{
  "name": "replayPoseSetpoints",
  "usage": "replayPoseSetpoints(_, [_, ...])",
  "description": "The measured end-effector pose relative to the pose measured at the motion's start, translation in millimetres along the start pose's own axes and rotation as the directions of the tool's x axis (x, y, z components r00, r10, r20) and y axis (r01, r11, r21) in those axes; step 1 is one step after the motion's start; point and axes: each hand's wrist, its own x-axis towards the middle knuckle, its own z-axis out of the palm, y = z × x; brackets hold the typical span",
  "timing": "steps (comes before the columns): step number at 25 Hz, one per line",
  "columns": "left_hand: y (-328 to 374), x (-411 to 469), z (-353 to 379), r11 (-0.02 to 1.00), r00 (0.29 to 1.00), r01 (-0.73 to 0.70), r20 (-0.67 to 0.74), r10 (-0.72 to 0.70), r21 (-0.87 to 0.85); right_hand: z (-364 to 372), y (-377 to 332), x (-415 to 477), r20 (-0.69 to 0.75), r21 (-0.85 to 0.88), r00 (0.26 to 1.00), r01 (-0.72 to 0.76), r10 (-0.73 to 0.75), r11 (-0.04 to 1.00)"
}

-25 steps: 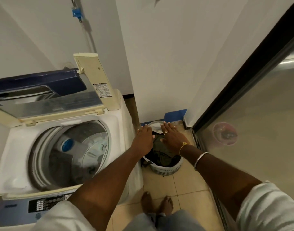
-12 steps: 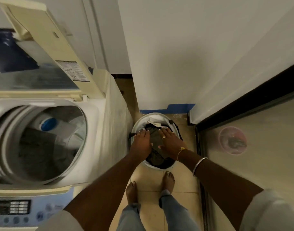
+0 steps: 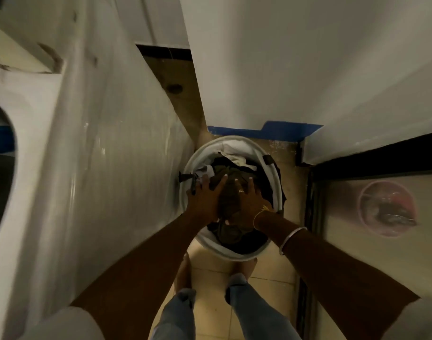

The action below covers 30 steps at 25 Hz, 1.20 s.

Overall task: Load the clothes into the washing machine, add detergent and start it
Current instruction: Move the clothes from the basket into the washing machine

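One round white laundry basket on tiled floor just beside one washing machine, dark olive clothes heaped inside, two hands, left hand and right hand, fingers clasping the heap.

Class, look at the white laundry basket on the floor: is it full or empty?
Full. The laundry basket holds dark clothes heaped near its rim, and the left hand and right hand press on them.

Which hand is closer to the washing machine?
Left. The left hand is in the laundry basket on the side beside the washing machine; the right hand is on the side away from it.
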Motion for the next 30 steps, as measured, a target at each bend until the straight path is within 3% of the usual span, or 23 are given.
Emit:
replayPoseSetpoints(3, [0.2, 43.7, 8.5, 0.992, 1.000, -0.005, -0.012, 0.007, 0.129, 21.0, 3.7, 26.0, -0.023, -0.066, 1.000, -0.005, 0.004, 0.998])
replayPoseSetpoints(6, [7.1, 65.2, 18.8, 0.979, 0.997, -0.055, 0.068, 0.043, 0.198, 38.1, 7.2, 35.7, -0.130, -0.001, 0.991, 0.039, -0.039, 0.999])
replayPoseSetpoints(12, [24.3, 23.6, -0.2, 0.991, 0.991, -0.102, -0.095, 0.094, -0.083, -7.7, -4.7, -3.5, -0.325, 0.133, 0.944, 0.108, -0.060, 0.985])
replayPoseSetpoints(17, [34.7, -45.1, -73.4, 0.937, 0.963, -0.139, -0.263, 0.053, -0.320, -63.9, -36.9, -78.5, -0.513, 0.382, 0.855, 0.150, 0.075, 0.912])
replayPoseSetpoints(23, [59.0, -158.9, -187.6, 0.880, 0.947, -0.132, -0.322, -0.025, -0.457, -134.9, -95.9, -204.2, -0.646, 0.354, 0.763, 0.278, 0.019, 0.893])
replayPoseSetpoints(27, [63.0, -227.5, -260.3, 0.813, 0.908, -0.161, -0.408, -0.100, -0.559, -180.5, -137.7, -271.2, -0.674, 0.543, 0.735, 0.430, 0.069, 0.721])
replayPoseSetpoints(30, [43.1, -292.1, -317.9, 0.782, 0.863, -0.201, -0.485, -0.144, -0.590, -215.0, -188.3, -319.2, -0.694, 0.595, 0.720, 0.575, -0.001, 0.561])
